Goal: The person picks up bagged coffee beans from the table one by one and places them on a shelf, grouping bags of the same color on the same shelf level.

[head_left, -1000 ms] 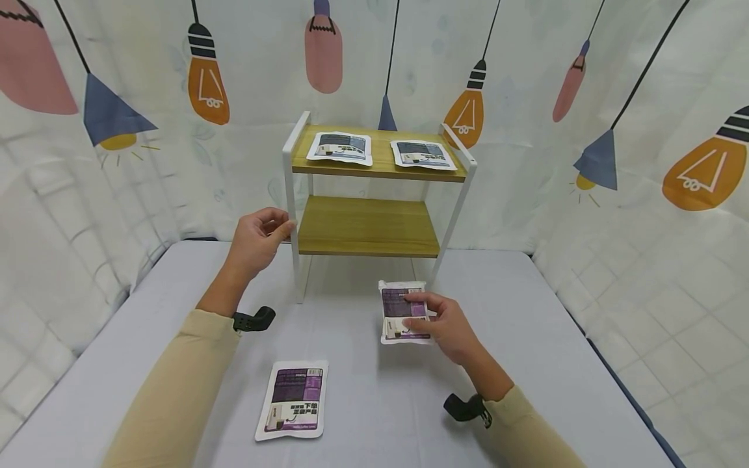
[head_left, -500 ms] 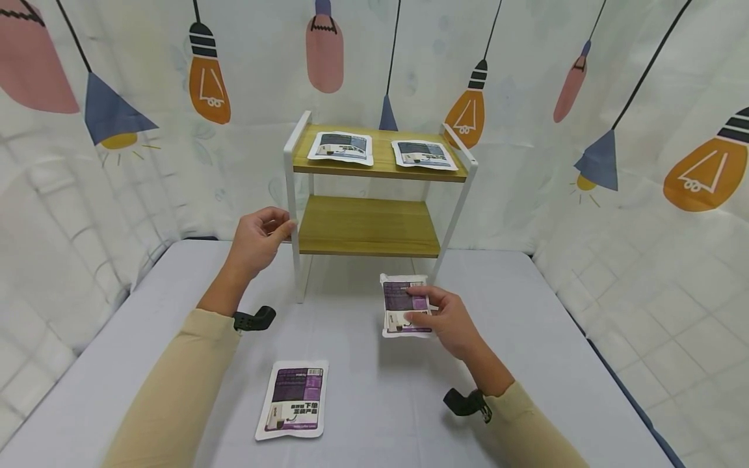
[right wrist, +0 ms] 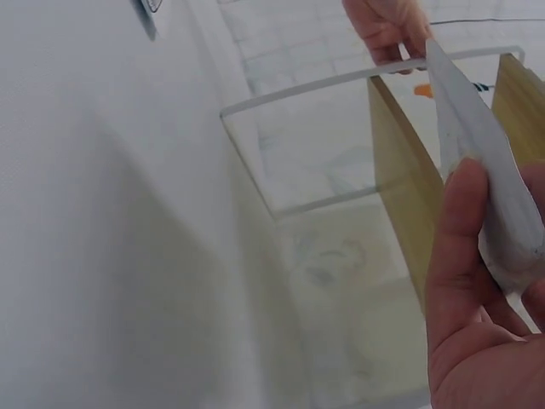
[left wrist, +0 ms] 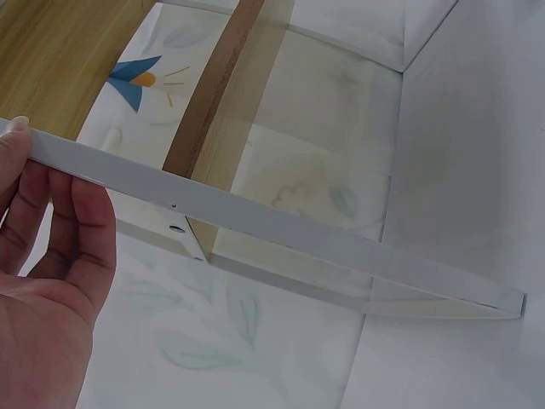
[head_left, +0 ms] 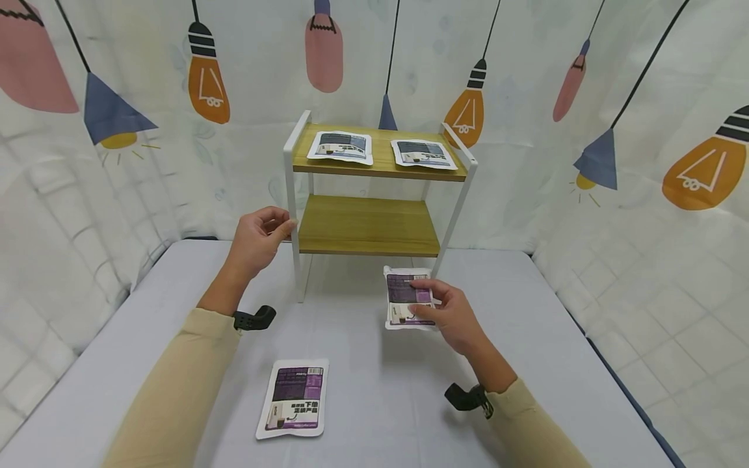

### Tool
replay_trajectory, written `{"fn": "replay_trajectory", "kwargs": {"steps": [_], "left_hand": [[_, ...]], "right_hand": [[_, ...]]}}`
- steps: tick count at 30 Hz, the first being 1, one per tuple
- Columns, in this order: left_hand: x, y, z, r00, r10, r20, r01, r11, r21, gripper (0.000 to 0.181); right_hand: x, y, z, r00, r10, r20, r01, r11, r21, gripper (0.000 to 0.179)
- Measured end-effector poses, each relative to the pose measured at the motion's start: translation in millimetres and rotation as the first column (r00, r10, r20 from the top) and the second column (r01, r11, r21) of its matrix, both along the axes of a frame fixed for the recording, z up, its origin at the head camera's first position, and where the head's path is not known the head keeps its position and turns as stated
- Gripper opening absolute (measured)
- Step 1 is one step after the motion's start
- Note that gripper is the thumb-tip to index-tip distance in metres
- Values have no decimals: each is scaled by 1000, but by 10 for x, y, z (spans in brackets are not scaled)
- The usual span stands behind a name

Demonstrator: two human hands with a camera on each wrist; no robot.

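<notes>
A two-tier shelf with wooden boards and a white frame [head_left: 368, 224] stands at the table's far side. My left hand [head_left: 260, 240] pinches its left front post, its thumb on one side of the white post [left wrist: 281, 219] and curled fingers on the other in the left wrist view. My right hand [head_left: 453, 318] grips a white pouch with a purple label [head_left: 401, 289] by its right side, in the air before the shelf's lower right. Edge-on, the pouch [right wrist: 477, 128] shows between thumb and fingers in the right wrist view. Another purple-labelled pouch [head_left: 294, 398] lies flat on the table.
Two white pouches with dark blue labels, a left pouch [head_left: 341, 147] and a right pouch [head_left: 424, 155], lie on the top board. The lower board is bare. A white cloth covers the table [head_left: 363, 403]. Behind hangs a curtain [head_left: 257, 78] printed with lamps.
My right hand has raised the pouch a little, away from me and slightly rightward, toward the shelf. The left hand stays on the post.
</notes>
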State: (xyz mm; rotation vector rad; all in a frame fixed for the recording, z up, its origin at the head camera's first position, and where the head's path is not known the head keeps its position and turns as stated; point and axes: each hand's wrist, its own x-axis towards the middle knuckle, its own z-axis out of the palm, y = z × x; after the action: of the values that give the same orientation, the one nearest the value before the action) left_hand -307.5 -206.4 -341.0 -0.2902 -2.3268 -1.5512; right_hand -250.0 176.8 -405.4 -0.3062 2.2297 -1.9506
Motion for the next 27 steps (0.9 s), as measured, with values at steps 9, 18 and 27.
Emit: {"fn": "replay_trajectory", "kwargs": {"steps": [9, 18, 27], "left_hand": [[-3, -6, 3, 1000, 8, -3, -8, 1000, -6, 35], [13, -5, 11, 1000, 9, -2, -9, 1000, -4, 33], [18, 4, 14, 1000, 7, 15, -7, 1000, -3, 36]], "right_hand": [[-39, 13, 61, 1000, -12, -13, 12, 1000, 10, 46], [-91, -7, 151, 1000, -19, -9, 19, 1000, 7, 44], [-146, -21, 178, 1000, -21, -2, 21, 999, -27, 46]]}}
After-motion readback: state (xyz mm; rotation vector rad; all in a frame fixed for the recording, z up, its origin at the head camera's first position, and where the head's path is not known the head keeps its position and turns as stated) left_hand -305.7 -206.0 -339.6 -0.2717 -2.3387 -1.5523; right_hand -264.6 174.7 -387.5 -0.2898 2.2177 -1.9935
